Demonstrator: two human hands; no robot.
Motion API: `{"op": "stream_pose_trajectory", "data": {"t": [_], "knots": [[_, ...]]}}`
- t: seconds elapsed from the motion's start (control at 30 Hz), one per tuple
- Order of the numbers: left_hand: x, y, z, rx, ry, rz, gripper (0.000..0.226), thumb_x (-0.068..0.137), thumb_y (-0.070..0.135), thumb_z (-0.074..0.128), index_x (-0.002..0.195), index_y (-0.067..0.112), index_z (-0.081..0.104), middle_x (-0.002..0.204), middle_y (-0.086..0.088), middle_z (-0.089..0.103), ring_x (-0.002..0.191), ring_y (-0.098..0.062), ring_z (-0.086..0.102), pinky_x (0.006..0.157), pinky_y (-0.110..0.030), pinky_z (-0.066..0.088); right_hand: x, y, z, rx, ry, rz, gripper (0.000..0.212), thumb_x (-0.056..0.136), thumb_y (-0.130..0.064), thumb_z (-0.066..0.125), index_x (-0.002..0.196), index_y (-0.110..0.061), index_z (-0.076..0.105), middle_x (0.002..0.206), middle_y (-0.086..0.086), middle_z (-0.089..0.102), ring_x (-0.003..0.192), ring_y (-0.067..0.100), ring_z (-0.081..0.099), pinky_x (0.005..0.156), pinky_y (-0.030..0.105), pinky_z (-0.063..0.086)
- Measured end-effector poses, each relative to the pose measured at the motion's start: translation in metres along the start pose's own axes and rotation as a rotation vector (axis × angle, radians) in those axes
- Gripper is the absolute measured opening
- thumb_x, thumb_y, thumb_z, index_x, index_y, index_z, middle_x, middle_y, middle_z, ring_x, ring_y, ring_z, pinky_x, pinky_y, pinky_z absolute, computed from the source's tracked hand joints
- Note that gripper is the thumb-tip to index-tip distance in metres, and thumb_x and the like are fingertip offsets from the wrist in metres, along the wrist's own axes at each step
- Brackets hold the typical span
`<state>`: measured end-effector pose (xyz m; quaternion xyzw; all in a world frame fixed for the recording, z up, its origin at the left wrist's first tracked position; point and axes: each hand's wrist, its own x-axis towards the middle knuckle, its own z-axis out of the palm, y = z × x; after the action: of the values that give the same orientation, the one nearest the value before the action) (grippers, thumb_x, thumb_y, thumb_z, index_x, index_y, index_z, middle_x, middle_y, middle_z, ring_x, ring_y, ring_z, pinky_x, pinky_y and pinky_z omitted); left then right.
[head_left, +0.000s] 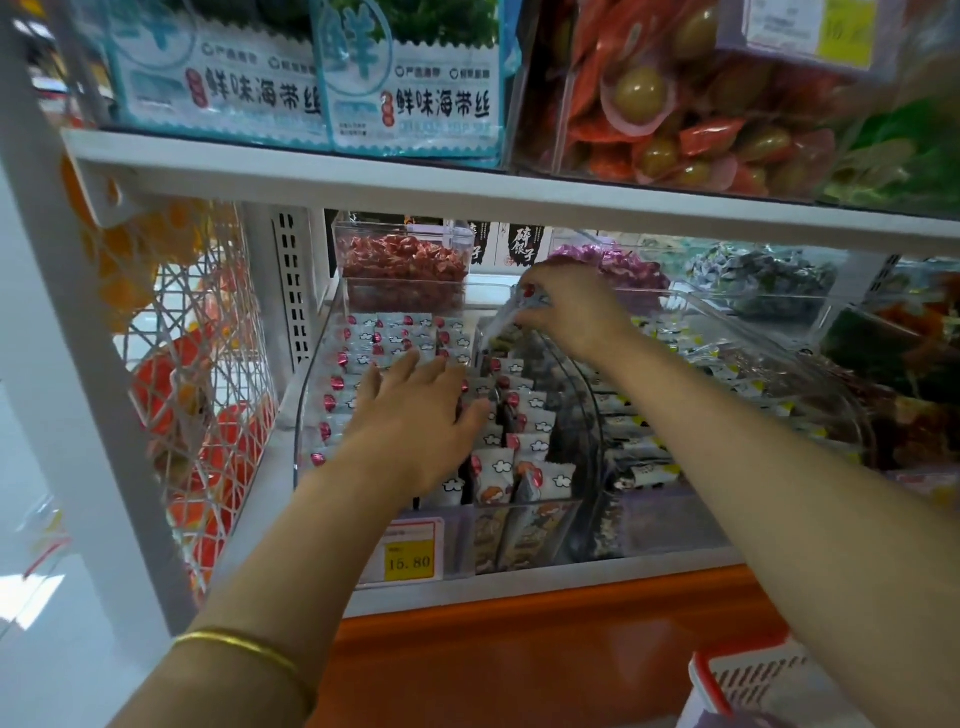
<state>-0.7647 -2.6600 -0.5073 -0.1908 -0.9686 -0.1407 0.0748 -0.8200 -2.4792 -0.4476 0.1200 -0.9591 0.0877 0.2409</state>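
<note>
A clear plastic bin (306, 395) on the lower shelf holds rows of small white snack packets (524, 431) with red and cloud marks. My left hand (415, 415) lies flat on the packets at the bin's left half, fingers straight and spread. My right hand (571, 306) is further back over the bin's right part and pinches one white packet (511, 314) by its top, lifted above the rows.
A yellow price tag (409, 560) reads 15.80 on the bin's front. Behind stand clear bins of red candies (405, 260) and purple candies (623, 265). More packet bins (727, 374) lie to the right. The upper shelf (363, 176) hangs low overhead. A basket (748, 680) sits bottom right.
</note>
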Motion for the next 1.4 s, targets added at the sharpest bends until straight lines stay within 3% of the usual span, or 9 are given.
{"op": "stream_pose_trajectory", "data": {"t": [0.17, 0.23, 0.37, 0.57, 0.77, 0.93, 1.07, 1.27, 1.4], "knots": [[0.002, 0.003, -0.003, -0.050, 0.007, -0.006, 0.057, 0.096, 0.051, 0.024, 0.146, 0.023, 0.026, 0.156, 0.001, 0.021, 0.144, -0.022, 0.005, 0.114, -0.048, 0.000, 0.023, -0.008, 0.014, -0.313, -0.283, -0.103, 0.031, 0.081, -0.033, 0.069, 0.107, -0.016, 0.066, 0.110, 0.008, 0.061, 0.110, 0.027, 0.047, 0.086, 0.038, 0.041], [0.001, 0.003, -0.003, -0.049, 0.002, -0.006, 0.056, 0.096, 0.050, 0.025, 0.145, 0.023, 0.029, 0.155, 0.001, 0.023, 0.144, -0.022, 0.006, 0.115, -0.047, 0.002, 0.029, -0.008, 0.022, -0.395, -0.437, -0.100, 0.025, 0.088, -0.024, 0.061, 0.112, -0.023, 0.065, 0.121, 0.011, 0.056, 0.119, 0.030, 0.041, 0.087, 0.037, 0.037], [0.000, 0.001, -0.005, -0.053, 0.003, -0.007, 0.055, 0.096, 0.050, 0.028, 0.144, 0.023, 0.032, 0.153, 0.002, 0.026, 0.143, -0.022, 0.008, 0.115, -0.043, 0.004, 0.040, -0.007, 0.033, -0.421, -0.661, -0.063, 0.047, 0.087, -0.004, 0.036, 0.125, -0.024, 0.056, 0.141, 0.010, 0.043, 0.129, 0.035, 0.037, 0.096, 0.045, 0.037], [-0.001, -0.001, -0.009, -0.068, 0.030, -0.004, 0.051, 0.097, 0.045, 0.035, 0.141, 0.021, 0.037, 0.150, 0.000, 0.032, 0.141, -0.024, 0.015, 0.116, -0.043, 0.010, 0.054, -0.003, 0.034, -0.260, -0.324, -0.057, 0.027, 0.088, -0.005, 0.047, 0.106, -0.017, 0.063, 0.117, 0.009, 0.060, 0.104, 0.027, 0.055, 0.075, 0.029, 0.037], [-0.005, -0.001, -0.010, -0.083, 0.038, -0.007, 0.051, 0.096, 0.043, 0.038, 0.142, 0.021, 0.035, 0.150, 0.000, 0.032, 0.141, -0.023, 0.014, 0.116, -0.041, 0.010, 0.057, -0.007, 0.049, -0.369, -0.359, -0.004, 0.024, 0.087, -0.004, 0.054, 0.105, -0.013, 0.065, 0.129, 0.020, 0.045, 0.115, 0.040, 0.046, 0.094, 0.038, 0.040], [-0.007, -0.001, -0.013, -0.088, 0.042, -0.014, 0.052, 0.096, 0.042, 0.040, 0.141, 0.018, 0.036, 0.149, -0.002, 0.034, 0.139, -0.025, 0.017, 0.116, -0.040, 0.013, 0.051, -0.008, 0.046, -0.347, -0.283, -0.025, 0.017, 0.087, 0.000, 0.048, 0.097, -0.007, 0.060, 0.109, 0.019, 0.056, 0.104, 0.033, 0.051, 0.080, 0.034, 0.040], [-0.008, -0.001, -0.016, -0.105, 0.069, -0.018, 0.048, 0.096, 0.036, 0.042, 0.141, 0.018, 0.037, 0.146, -0.003, 0.036, 0.136, -0.026, 0.022, 0.112, -0.037, 0.017, 0.036, -0.010, 0.029, -0.302, -0.117, 0.009, 0.012, 0.086, -0.005, 0.056, 0.097, -0.004, 0.059, 0.102, 0.014, 0.060, 0.104, 0.029, 0.051, 0.086, 0.040, 0.046], [-0.014, 0.001, -0.022, -0.263, 0.221, -0.052, 0.042, 0.096, 0.017, 0.045, 0.137, 0.012, 0.042, 0.141, -0.009, 0.043, 0.127, -0.028, 0.038, 0.106, -0.036, 0.031, -0.022, -0.016, 0.003, 0.016, 0.291, 0.106, 0.010, 0.089, -0.008, 0.052, 0.080, -0.008, 0.052, 0.083, 0.007, 0.058, 0.084, 0.025, 0.054, 0.067, 0.032, 0.039], [-0.021, 0.003, -0.026, -0.471, 0.298, -0.086, 0.044, 0.096, 0.015, 0.046, 0.140, 0.014, 0.040, 0.140, -0.010, 0.045, 0.121, -0.025, 0.047, 0.101, -0.037, 0.041, -0.062, -0.030, -0.017, 0.267, 0.445, 0.182, 0.012, 0.088, -0.007, 0.057, 0.077, -0.006, 0.052, 0.074, 0.005, 0.054, 0.069, 0.020, 0.050, 0.061, 0.031, 0.039]]}}
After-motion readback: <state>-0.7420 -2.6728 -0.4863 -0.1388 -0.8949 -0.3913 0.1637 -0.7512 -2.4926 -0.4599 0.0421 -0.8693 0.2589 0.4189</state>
